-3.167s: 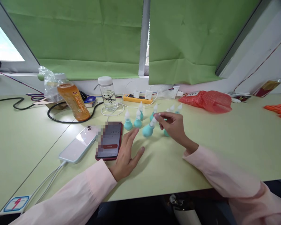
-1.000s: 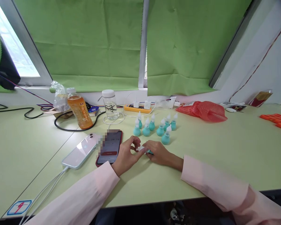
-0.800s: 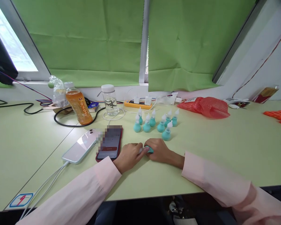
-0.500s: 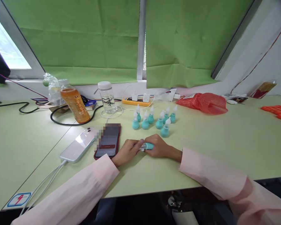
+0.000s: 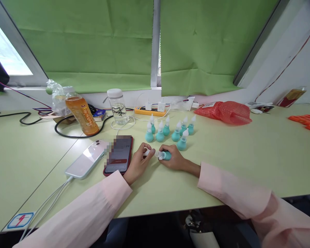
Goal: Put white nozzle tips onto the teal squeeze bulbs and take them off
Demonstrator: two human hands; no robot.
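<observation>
My right hand [image 5: 174, 158] is closed around the teal squeeze bulb [image 5: 167, 155] of a small nasal aspirator, which lies on its side with its clear neck pointing left. Between the thumb and fingers of my left hand [image 5: 138, 164] is a clear plastic tip [image 5: 146, 152], held just left of that neck. A narrow space shows between my left thumb and the bulb's neck. Behind my hands stand several upright teal aspirators [image 5: 160, 135] with clear tips, the closest one [image 5: 182, 143] just beyond my right hand.
Left of my left hand lies a red-cased phone [image 5: 120, 151], then a pale phone [image 5: 86, 160] with white cables. A juice bottle [image 5: 82, 115], a clear water bottle [image 5: 118, 110], and a yellow power strip [image 5: 142, 112] are behind. A red plastic bag [image 5: 227, 113] sits back right.
My left hand has drawn slightly left, away from my right hand, taking the clear tip with it. The bulb's clear neck now shows in my right hand. The standing aspirators have stayed put.
</observation>
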